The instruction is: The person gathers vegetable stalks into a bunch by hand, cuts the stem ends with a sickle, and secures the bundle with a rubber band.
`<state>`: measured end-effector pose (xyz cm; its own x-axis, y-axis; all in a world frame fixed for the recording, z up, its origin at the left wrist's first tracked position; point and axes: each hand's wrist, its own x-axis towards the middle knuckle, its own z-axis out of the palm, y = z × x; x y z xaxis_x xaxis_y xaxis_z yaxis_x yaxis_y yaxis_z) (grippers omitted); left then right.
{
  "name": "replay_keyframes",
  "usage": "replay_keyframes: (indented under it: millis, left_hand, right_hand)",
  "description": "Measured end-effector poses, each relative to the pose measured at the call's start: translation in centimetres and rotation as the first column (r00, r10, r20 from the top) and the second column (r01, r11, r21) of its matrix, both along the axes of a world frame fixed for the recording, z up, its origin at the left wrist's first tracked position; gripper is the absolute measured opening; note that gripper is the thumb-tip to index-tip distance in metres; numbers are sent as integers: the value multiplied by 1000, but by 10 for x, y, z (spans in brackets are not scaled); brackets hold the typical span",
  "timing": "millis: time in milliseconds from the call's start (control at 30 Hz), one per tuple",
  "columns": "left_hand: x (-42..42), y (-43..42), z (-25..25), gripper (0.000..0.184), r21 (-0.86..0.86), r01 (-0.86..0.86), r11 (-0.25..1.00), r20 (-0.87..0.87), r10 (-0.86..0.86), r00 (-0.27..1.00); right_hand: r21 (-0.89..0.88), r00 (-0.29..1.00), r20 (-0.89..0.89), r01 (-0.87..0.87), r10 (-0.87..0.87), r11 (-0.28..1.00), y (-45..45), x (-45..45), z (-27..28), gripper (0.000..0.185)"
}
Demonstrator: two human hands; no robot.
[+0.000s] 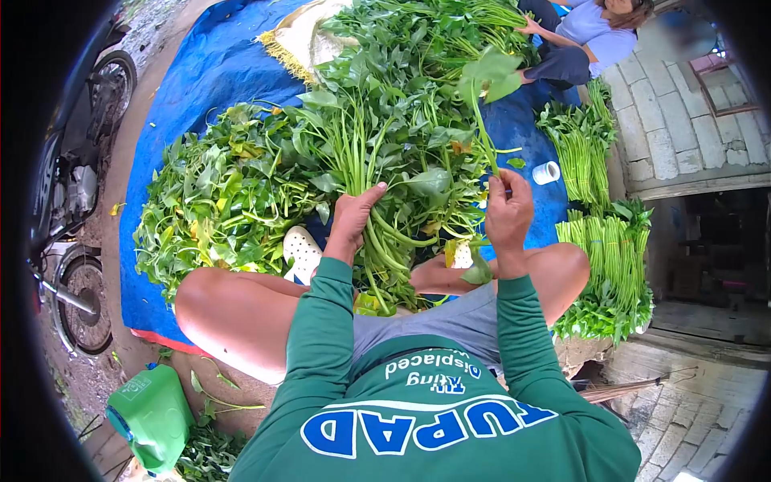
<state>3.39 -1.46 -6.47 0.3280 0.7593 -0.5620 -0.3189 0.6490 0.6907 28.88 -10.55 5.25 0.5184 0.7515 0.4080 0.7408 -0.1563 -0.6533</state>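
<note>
My left hand (353, 217) is closed round a bunch of long green stems (353, 157), its leaves fanning out above and the stem ends hanging below. To the right, my right hand (509, 210) pinches a single leafy stem (483, 128) that stands upright, with a large leaf at its top. Between and behind both hands lies a big heap of loose leafy greens (426, 104). Another pile with some yellow leaves (217, 193) is at the left, on the blue tarp (181, 104).
A person (594, 40) sits at the top right, a hand on the greens. Bundled stems (602, 249) stand at the right, near a white cup (546, 173). A green jug (148, 414) is at the lower left, a motorcycle (80, 177) beyond the tarp.
</note>
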Motion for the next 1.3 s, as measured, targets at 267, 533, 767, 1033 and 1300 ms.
replay_keyframes:
  millis: [267, 533, 767, 1033, 1300]
  left_hand:
    - [12, -12, -26, 36, -155, 10, 988, 202, 22, 979]
    - [6, -33, -81, 44, -219, 80, 973, 236, -27, 971]
    - [20, -45, -81, 33, -38, -43, 998, -206, 34, 978]
    - [14, -40, -10, 33, 187, 17, 982, -289, 39, 956]
    - [1, -35, 15, 38, 320, 172, 932, -524, 23, 851]
  right_hand:
    - [-301, 931, -337, -250, 143, 920, 17, -59, -57, 22]
    - [-406, 425, -888, -549, -175, 731, -11, -80, -147, 23]
    - [-508, 600, -797, -732, 76, 454, 5, -71, -160, 29]
    - [-367, 643, -765, -386, -38, 846, 116, -93, -73, 31]
    - [-104, 493, -866, -347, 87, 932, 112, -96, -75, 24]
